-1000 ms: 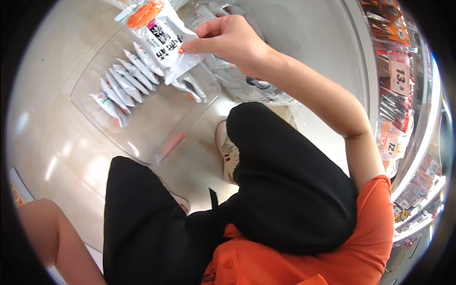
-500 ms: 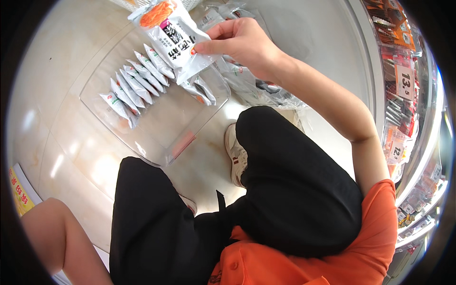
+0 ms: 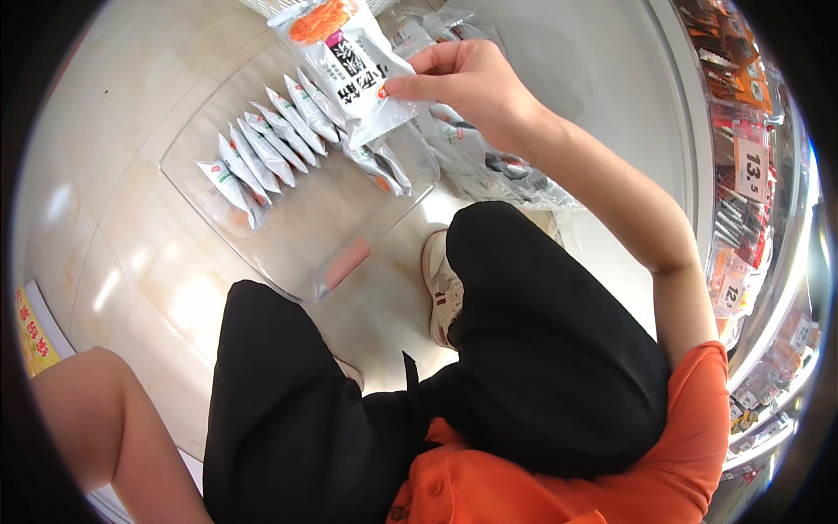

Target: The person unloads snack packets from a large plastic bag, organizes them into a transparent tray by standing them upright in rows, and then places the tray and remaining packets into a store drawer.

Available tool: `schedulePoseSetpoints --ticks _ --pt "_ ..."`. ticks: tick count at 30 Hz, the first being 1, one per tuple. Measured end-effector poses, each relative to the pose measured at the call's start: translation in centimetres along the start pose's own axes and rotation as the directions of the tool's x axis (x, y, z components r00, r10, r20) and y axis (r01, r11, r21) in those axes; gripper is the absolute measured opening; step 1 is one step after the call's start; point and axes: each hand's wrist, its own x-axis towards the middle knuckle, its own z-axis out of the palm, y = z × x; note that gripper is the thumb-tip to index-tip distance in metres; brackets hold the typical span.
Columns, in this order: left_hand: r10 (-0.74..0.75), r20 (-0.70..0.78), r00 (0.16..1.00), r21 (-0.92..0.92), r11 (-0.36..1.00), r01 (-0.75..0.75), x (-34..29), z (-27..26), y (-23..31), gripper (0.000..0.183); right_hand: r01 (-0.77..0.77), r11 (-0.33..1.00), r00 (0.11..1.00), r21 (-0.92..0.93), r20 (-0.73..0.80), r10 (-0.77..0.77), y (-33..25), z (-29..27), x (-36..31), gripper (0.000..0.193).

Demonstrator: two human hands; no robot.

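Note:
Between the thumb and fingers of my right hand (image 3: 484, 92) is a white snack packet (image 3: 349, 65) with an orange food picture and black lettering. My grip is on one end of the packet, which hangs over the far part of a clear plastic bin (image 3: 292, 249) on the floor. Inside the bin, several similar white packets (image 3: 262, 144) stand in a slanting row, and a few more (image 3: 380, 166) lean beneath the held one. My left arm (image 3: 144, 437) bends at the lower left, its hand out of view.
Plastic bags (image 3: 497, 162) of packets lie right of the bin. A white basket (image 3: 266, 7) is at the far edge. Shelves of packaged goods (image 3: 738, 201) with price tags line the right. A yellow printed sheet (image 3: 37, 345) is at the far left. My shoe (image 3: 443, 288) is near the bin.
The whole view has shifted slightly, so the bin and packets appear a little further right. My right hand keeps hold of the packet above the bin.

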Motion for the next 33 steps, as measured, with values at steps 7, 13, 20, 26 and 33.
schedulePoseSetpoints --ticks 7,13,20,26,33 --pt "0.006 0.027 1.000 0.005 1.000 -0.007 -0.1 0.3 0.1 0.071 0.019 1.000 1.000 -0.011 -0.014 -0.019 0.2 0.0 -0.2 0.020" --pt "0.037 0.051 0.998 0.023 0.999 -0.038 0.3 0.4 0.5 0.073 0.087 0.958 0.987 -0.272 0.153 -0.046 -0.9 -0.9 -0.4 0.018" --pt "0.108 0.106 0.988 0.095 0.988 -0.119 2.5 2.9 1.8 0.076 0.430 0.849 0.873 -0.307 0.382 -0.304 -3.1 -0.1 -1.5 0.016" --pt "-0.383 0.331 0.862 0.040 0.919 0.393 3.8 4.9 0.8 0.064 0.407 0.893 0.883 -0.191 0.334 -0.331 -3.5 -0.1 -1.6 0.016" --pt "-0.286 0.254 0.924 -0.626 0.679 0.383 3.4 7.3 -0.9 0.041 0.180 0.981 0.976 0.067 0.111 -0.187 -3.4 0.3 0.3 0.039"
